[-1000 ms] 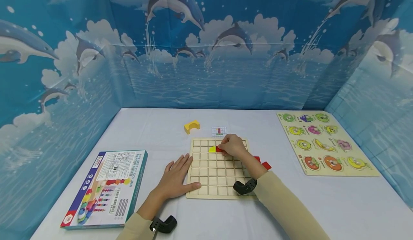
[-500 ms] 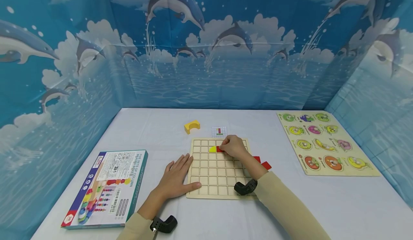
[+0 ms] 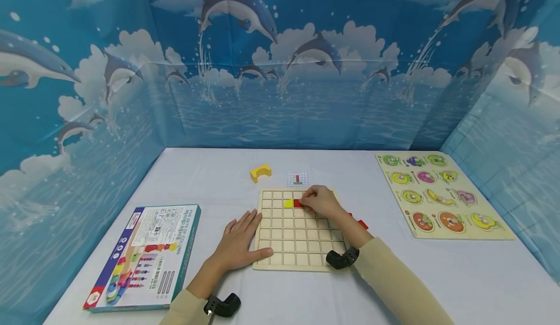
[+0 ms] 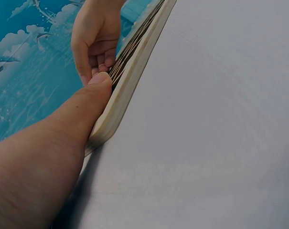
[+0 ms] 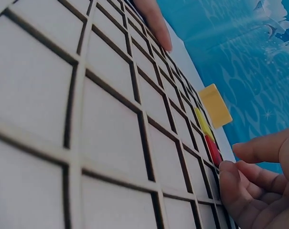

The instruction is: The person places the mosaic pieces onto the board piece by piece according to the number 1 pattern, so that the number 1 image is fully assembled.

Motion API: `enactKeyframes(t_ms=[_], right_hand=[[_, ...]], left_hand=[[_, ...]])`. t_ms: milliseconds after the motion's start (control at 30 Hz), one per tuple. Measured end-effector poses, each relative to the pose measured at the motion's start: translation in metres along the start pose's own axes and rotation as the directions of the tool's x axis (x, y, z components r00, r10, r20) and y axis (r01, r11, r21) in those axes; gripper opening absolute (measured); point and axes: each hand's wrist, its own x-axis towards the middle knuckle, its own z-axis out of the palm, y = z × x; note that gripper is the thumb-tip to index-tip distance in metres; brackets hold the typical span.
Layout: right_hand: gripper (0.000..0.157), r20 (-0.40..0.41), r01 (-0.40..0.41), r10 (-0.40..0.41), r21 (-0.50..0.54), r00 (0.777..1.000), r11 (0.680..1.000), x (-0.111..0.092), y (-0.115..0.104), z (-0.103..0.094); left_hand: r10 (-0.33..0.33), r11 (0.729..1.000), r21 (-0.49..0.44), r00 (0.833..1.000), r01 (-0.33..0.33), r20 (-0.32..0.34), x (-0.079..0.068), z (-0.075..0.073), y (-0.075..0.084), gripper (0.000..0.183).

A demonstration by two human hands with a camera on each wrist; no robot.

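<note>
My left hand (image 3: 239,241) lies with spread fingers at the left edge of a wooden grid board (image 3: 295,245), its thumb resting on the board. In the left wrist view the thumb (image 4: 82,107) presses on the board's rim. Over the upper rows is my right hand (image 3: 320,200), its fingers loosely bent beside a red tile (image 3: 297,203). The red tile sits in a cell, touching a yellow tile (image 3: 288,203) on its left. In the right wrist view, the index finger (image 5: 259,149) stands apart from the thumb, whose tip is close to the red tile.
A yellow arch block (image 3: 260,172) and a small pattern card (image 3: 298,179) lie behind the board. More red tiles (image 3: 362,224) are right of it, partly behind my forearm. A boxed toy (image 3: 146,257) lies left; a fruit puzzle board (image 3: 437,196) lies right.
My right hand and forearm have shifted slightly to the right, and its fingertips have eased off the red tile, so more of the tile shows. The left hand stays put.
</note>
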Motion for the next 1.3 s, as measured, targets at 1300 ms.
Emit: enactKeyframes(t_ms=[1300], right_hand=[[0.023, -0.056, 0.006, -0.003, 0.055, 0.998, 0.998, -0.041, 0.038, -0.068]], left_hand=[[-0.002, 1.0, 0.002, 1.0, 0.002, 0.008, 0.0, -0.001, 0.0, 0.099]])
